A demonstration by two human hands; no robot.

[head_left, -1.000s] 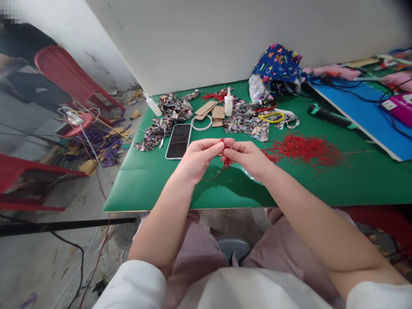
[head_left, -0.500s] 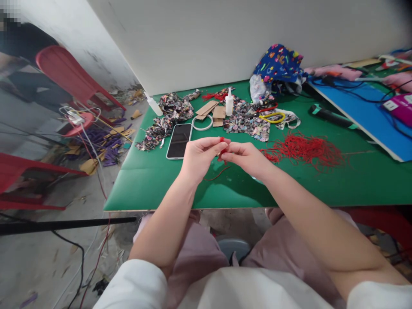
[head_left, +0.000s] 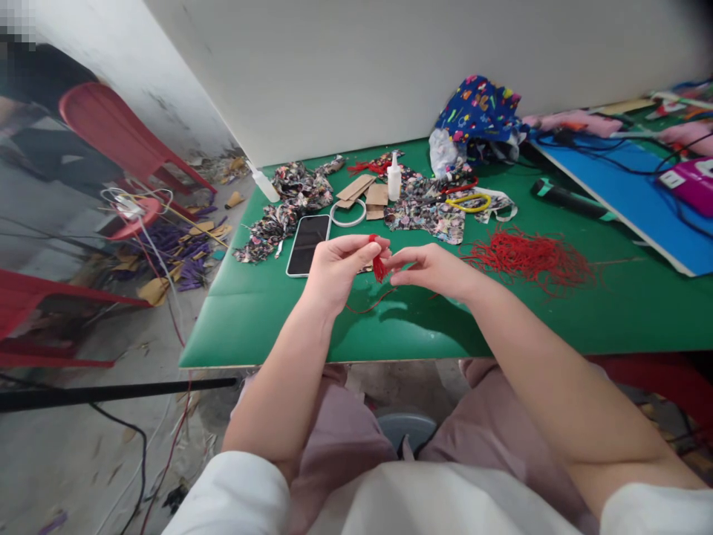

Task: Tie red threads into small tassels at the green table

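A small red tassel [head_left: 379,267] hangs from the thumb and fingers of my left hand [head_left: 338,269], its strands pointing down. Close beside it, to the right, is my right hand [head_left: 431,269], with thumb and fingers apart and nothing seen between them. Under the hands a loose red thread [head_left: 372,306] lies on the green table [head_left: 267,316]. Right of my right hand spreads a tangled pile of red cords [head_left: 532,258]. A phone [head_left: 308,247] lies just left of my left hand.
Behind the hands are a white ring [head_left: 348,214], brown card pieces [head_left: 377,200], a glue bottle [head_left: 394,178], yellow-handled scissors [head_left: 469,200] and floral fabric [head_left: 301,189]. A blue board [head_left: 629,204] with cables lies right. A person sits near a red chair [head_left: 105,119] at left.
My right hand has let go of the tassel and opened, moving slightly right. My left hand has shifted a little left with the tassel, whose strands now hang in view.
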